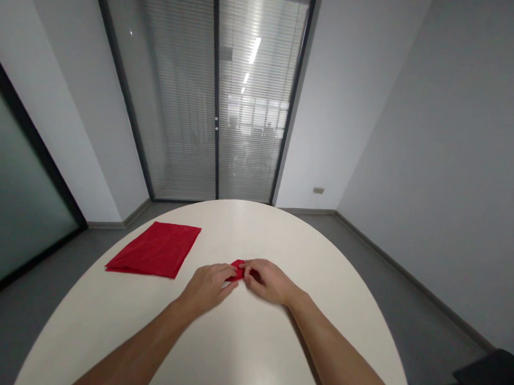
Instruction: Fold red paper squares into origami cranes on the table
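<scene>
A small red folded piece (238, 269), whose material I cannot make out, lies on the table between my two hands and is partly hidden by the fingers. From the left, my left hand (210, 286) holds it, fingers on top and thumb at the near edge. My right hand (269, 280) is curled, with thumb and fingertips pinched on the piece's right edge. Further to the left a larger red cloth (155, 249) rests flat, folded into a rough square, with no hand touching it.
The round white table (248, 343) fills the lower middle. Beyond its far edge stands a glass door (256, 128) with blinds. At the lower right is a dark chair (493, 378) with some red on it. Grey walls (450, 169) stand around.
</scene>
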`<state>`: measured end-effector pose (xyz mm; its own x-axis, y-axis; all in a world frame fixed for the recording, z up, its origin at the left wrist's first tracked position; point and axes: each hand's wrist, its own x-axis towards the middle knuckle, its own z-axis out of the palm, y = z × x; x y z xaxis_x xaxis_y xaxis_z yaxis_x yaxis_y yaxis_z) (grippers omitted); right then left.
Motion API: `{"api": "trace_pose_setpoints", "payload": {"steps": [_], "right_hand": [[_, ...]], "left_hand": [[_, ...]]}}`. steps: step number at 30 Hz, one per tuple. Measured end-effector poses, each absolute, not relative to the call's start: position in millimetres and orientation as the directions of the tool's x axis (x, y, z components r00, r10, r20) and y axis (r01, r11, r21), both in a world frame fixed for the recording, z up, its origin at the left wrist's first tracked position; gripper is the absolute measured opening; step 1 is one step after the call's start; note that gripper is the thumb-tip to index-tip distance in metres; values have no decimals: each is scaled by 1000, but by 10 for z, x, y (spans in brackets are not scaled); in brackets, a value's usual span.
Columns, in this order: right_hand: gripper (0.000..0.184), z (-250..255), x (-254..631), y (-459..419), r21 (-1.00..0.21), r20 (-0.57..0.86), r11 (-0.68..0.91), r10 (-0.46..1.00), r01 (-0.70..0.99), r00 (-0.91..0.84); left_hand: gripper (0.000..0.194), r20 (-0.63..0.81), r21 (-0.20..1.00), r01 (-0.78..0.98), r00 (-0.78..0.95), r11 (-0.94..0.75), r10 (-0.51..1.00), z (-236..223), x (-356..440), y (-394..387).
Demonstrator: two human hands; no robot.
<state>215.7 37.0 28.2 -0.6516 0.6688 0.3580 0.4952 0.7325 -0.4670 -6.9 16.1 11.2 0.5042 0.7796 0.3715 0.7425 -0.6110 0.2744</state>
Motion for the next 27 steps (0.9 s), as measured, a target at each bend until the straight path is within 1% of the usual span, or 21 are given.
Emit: {"api": "trace_pose_setpoints", "payload": {"steps": [2, 6, 8, 11, 12, 15, 21, 27], "right_hand": [[11, 277, 2154, 366, -465, 349, 702, 705, 539, -617], [16, 252, 2169, 370, -466, 325, 657, 750, 593, -576], [18, 243, 2178, 374, -463, 320, 662, 745, 590, -585], [31, 228, 2182, 389, -443, 329, 693, 716, 569, -616], [31, 221, 2180, 397, -433, 335, 704, 706, 564, -624], [27, 196, 2175, 429, -404, 358, 719, 693, 565, -626], [20, 188, 2182, 461, -384, 397, 702, 712, 599, -579], [18, 198, 2179, 455, -402, 432, 687, 726, 606, -536]], "left_hand": [[18, 364, 267, 757, 494, -596, 790, 116, -64, 163], [21, 350, 245, 798, 457, -550, 818, 108, -68, 183], [21, 349, 242, 814, 435, -528, 830, 101, -75, 195], [20, 352, 253, 820, 417, -514, 838, 96, -81, 210], [21, 354, 259, 817, 416, -515, 837, 97, -81, 212], [21, 366, 283, 804, 413, -523, 834, 107, -74, 210], [22, 391, 338, 795, 369, -504, 843, 156, -45, 170], [20, 451, 360, 788, 321, -499, 833, 172, -34, 149]]}}
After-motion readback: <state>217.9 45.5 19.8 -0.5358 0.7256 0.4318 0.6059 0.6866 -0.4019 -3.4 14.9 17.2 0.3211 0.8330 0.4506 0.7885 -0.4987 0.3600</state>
